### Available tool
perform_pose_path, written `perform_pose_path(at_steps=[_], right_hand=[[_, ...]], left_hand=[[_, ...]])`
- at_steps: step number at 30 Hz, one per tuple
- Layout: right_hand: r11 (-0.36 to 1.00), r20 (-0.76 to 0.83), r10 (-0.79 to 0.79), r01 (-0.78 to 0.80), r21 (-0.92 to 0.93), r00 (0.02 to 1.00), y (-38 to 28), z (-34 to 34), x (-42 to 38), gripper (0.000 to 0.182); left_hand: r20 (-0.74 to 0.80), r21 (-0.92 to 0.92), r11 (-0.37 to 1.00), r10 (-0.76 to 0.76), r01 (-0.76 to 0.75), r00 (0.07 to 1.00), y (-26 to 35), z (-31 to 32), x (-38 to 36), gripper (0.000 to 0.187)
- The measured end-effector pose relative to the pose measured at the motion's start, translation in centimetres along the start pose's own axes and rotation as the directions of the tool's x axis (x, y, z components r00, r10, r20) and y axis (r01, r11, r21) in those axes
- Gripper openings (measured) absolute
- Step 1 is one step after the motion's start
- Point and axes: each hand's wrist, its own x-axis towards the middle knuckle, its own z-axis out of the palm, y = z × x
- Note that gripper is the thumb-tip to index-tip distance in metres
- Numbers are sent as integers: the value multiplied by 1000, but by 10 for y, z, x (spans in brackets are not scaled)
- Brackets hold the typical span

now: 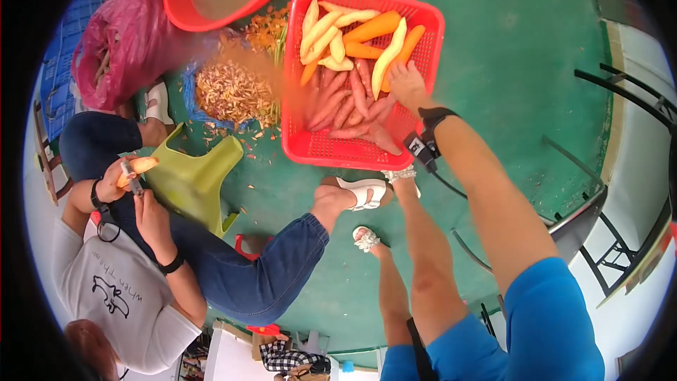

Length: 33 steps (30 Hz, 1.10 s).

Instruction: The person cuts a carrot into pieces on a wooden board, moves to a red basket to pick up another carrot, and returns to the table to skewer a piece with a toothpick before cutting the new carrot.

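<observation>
My right hand point(409, 86) reaches over the right side of a red plastic basket point(300, 147). Its fingers look spread, resting at the lower end of a peeled orange root point(411, 44), perhaps a carrot or sweet potato. Beside it a long peeled yellow sweet potato point(388, 58) lies across the pile. Several more peeled yellow and orange pieces fill the basket's far half. Unpeeled reddish sweet potatoes point(345, 109) lie in the near half. A black band with a small device point(422, 148) is on my right wrist. My left hand is out of view.
At left, a seated co-worker works a peeler point(130, 176) on a peeled piece point(144, 164). Peelings point(233, 88) lie heaped beside the basket, near a green stool point(190, 176). A red basin point(176, 10) and pink bag point(137, 35) stand behind; dark-framed chairs point(599, 197) are at right.
</observation>
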Motion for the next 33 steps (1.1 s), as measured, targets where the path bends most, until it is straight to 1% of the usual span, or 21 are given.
perform_pose_path(at_steps=[4,6,10,12,13,14,16,17,18,20,21,22,23,24,25,26,28,30,31,32,33], right_hand=[[995,77,-82,77,67,994,6,9,21,32],[989,-51,-123,119,-85,991,5,17,18,32],[994,-48,-107,107,2,993,26,31,4,36],[990,-282,115,-132,-41,952,38,32,0,41],[994,-138,91,-99,-55,986,41,32,7,45],[994,-130,90,-98,-56,987,43,31,14,45],[986,-3,-50,49,-158,999,48,27,32,43],[998,15,-41,42,-56,999,47,24,39,38],[998,13,-41,41,-51,999,46,21,43,38],[982,114,-188,183,48,976,46,11,45,23],[966,95,-257,256,22,962,48,7,42,16],[966,101,-257,257,15,961,51,-2,38,16],[970,257,-222,187,154,941,52,-14,32,21],[955,408,-207,94,280,889,51,-24,25,30],[956,351,-193,95,276,916,53,-23,16,32],[958,352,-189,94,269,917,56,-30,6,32],[925,336,-83,-53,377,938,54,-53,-18,37],[784,322,-207,-40,619,924,57,-112,-53,40],[659,391,-330,-87,747,859,56,-147,-70,43],[520,242,-455,34,854,857,41,-134,-85,44],[410,176,-484,44,911,857,21,-134,-105,44]], left_hand=[[-79,48,998,42,-38,996,62,26,25,27],[-98,62,997,60,-54,993,82,38,33,27],[-113,90,992,99,-89,989,101,50,41,28],[-115,89,991,111,-101,987,100,59,41,28],[-113,93,990,114,-104,987,101,64,41,28],[-109,95,989,124,-114,986,104,67,40,28],[-106,99,985,151,-141,983,116,73,43,29],[-103,97,982,172,-163,980,124,75,45,29],[-95,93,977,202,-193,975,137,78,48,29],[-63,38,962,271,-269,960,176,87,55,29],[-23,-17,963,269,-269,963,208,95,55,21],[17,-81,958,278,-276,960,242,106,60,16],[65,-88,954,294,-288,954,258,114,67,16],[111,-95,950,306,-297,945,272,119,72,17],[151,-164,934,343,-319,927,287,129,78,18],[188,-231,913,381,-337,905,302,140,84,20],[338,-424,865,426,-269,839,332,161,97,28],[346,-542,833,341,-111,874,380,196,96,39],[399,-621,784,299,16,867,396,212,101,40],[456,-681,718,261,145,851,408,226,108,40],[456,-689,711,273,142,847,420,241,111,40]])
